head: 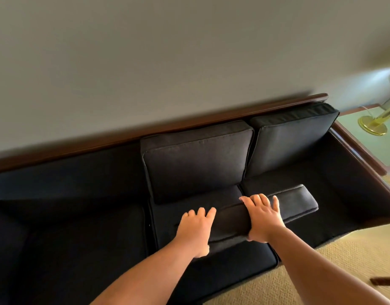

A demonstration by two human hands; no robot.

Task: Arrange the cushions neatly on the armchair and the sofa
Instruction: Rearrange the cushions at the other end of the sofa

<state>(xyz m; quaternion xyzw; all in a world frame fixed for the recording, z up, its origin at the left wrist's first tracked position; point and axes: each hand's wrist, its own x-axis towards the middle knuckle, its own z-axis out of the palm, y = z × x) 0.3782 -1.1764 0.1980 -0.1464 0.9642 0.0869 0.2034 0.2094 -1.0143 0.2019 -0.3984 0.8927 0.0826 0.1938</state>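
Forearms: two bare forearms reach from the bottom edge toward the sofa (79,227), a dark upholstered piece with a dark wood frame rail along its back.
Loose cushion: a dark, flat cushion (266,214) lies across the sofa's seat, in front of the two back cushions, its long edge facing the camera.
Left hand: the left hand (195,230) grips the loose cushion's near-left end, fingers curled over the top and thumb under the front edge.
Right hand: the right hand (263,216) lies on top of the same cushion near its middle, fingers spread, thumb wrapped on the near edge.
Back cushions: a middle back cushion (196,164) and a right back cushion (288,139) stand upright against the sofa's back, touching side by side.
Sofa's left section: bare of any back cushion.
Side table: a pale green table (387,150) sits just beyond the sofa's right arm, bearing a brass lamp base (372,125).
Floor: beige carpet (299,271) lies in front of the sofa.
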